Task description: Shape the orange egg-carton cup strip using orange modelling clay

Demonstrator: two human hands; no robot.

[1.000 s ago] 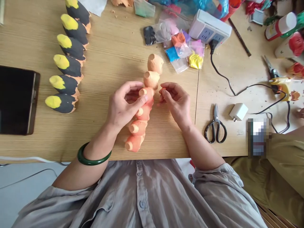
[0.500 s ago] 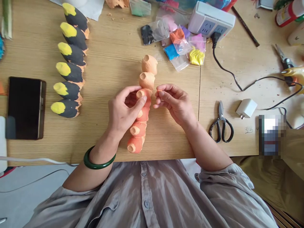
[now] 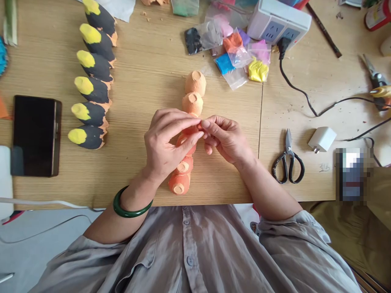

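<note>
A row of bumpy cups that looks like an egg-carton strip lies upright on the table before me. Its near cups are coated in orange, while the far ones are paler peach. Over the strip's middle, my left hand brings its thumb and fingertips to those of my right hand. A small bit of orange clay shows between the fingertips of both hands, mostly hidden. My right thumb and index finger pinch it just right of the strip. The left palm and fingers cover the middle cups.
Another strip, black with yellow tips, lies left, beyond a phone. Bags of coloured clay sit by a power strip at the back. Scissors, a white charger and a black cable lie right.
My left hand has let go of the strip and moved its fingertips right, to meet my right hand's pinch. The strip has turned slightly so its cup ends face more upward.
</note>
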